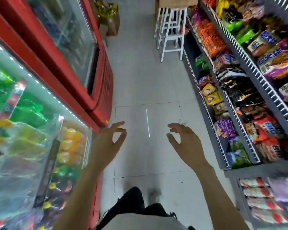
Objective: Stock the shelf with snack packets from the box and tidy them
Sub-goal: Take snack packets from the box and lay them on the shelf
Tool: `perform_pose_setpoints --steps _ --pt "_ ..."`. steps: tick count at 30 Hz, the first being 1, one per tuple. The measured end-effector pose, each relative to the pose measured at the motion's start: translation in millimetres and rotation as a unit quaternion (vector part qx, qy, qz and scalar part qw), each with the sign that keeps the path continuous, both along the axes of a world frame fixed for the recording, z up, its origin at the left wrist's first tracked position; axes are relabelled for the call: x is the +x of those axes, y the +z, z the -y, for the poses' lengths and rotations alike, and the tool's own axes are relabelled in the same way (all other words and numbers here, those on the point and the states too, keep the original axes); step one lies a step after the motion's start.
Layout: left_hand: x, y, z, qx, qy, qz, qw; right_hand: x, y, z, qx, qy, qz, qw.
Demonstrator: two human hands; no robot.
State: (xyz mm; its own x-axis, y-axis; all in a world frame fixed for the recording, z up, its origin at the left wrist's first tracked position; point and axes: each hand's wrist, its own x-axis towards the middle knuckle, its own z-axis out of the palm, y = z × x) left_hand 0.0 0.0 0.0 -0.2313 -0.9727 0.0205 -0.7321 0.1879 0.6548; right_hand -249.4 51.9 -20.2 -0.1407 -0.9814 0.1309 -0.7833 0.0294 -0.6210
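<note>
I look down a shop aisle. My left hand point(112, 138) and my right hand point(183, 140) hang in front of me over the tiled floor, fingers loosely curled, holding nothing. The grey shelf point(236, 113) with white wire rails runs along the right side, its tiers filled with snack packets point(211, 95) in many colours. A cardboard box point(178, 1) stands on white stools point(171, 32) at the far end of the aisle, beside the shelf. Neither hand touches the shelf or the box.
Red glass-topped freezers point(96, 77) line the left side of the aisle, with ice pops and drinks inside. The pale tiled floor point(145, 77) runs between freezers and shelf. Brown boxes with yellow goods point(111, 19) stand far back left. My legs show at the bottom.
</note>
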Motion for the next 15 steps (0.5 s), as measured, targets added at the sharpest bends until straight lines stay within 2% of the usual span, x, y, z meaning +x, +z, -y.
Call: perform_pose_setpoints --steps 4,8,15 --pt "-7 -8 27 0.019 -0.002 0.056 0.998 -17 -10 31 0.031 0.005 -0.029 0.999" --pt "-12 -23 75 0.038 -0.023 0.071 0.996 -27 -23 73 0.047 0.015 -0.041 0.998" --pt "-6 -43 190 0.06 -0.051 0.091 0.993 -37 -43 196 0.105 0.043 0.003 0.994"
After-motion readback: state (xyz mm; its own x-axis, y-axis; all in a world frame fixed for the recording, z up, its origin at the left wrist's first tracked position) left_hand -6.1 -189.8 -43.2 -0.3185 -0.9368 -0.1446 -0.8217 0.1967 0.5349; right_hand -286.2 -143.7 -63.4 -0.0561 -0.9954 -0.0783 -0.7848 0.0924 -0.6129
